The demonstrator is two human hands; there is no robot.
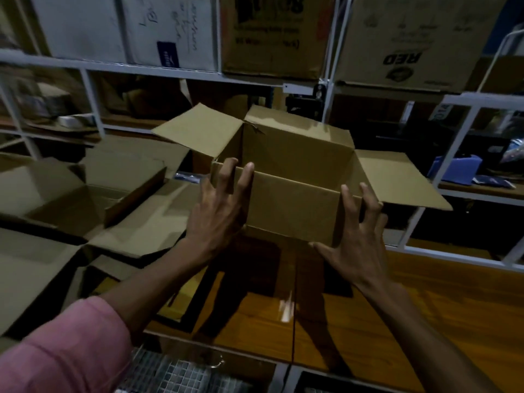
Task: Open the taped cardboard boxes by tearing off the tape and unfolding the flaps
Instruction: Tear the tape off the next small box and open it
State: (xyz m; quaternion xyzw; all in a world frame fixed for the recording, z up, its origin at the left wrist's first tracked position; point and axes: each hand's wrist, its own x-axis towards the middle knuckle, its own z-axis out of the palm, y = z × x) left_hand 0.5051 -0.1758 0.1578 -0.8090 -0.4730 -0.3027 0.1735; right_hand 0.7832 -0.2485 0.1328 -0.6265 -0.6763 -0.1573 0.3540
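The box (pixel 295 194) was held up in the air above the wooden worktop (pixel 425 321), in front of the white shelves (pixel 181 73). All four flaps stood unfolded: one out to the left, one out to the right, one at the back, and the near one hanging down toward the person. I saw no tape left on it, though the light was dim.

The left hand (pixel 218 211) had its fingers spread over the near left corner, fingertips up at the rim. The right hand (pixel 357 236) lay against the near right corner with fingers spread and bent, thumb beneath the lower edge. Both seemed to press and carry the box rather than clench around it. A pink sleeve (pixel 71 347) covered the left forearm.

Judging by how easily it was lifted, the box was probably light and empty. The corrugated walls looked stiff, but the flaps would bend at their creases, so the corners and bottom edge were the safer places to hold.

Count: one box in hand. At left lay at least two more opened boxes (pixel 82 199), their flaps overlapping, so the exact number was unclear. Four stored cartons (pixel 272 35) sat on the top shelf.
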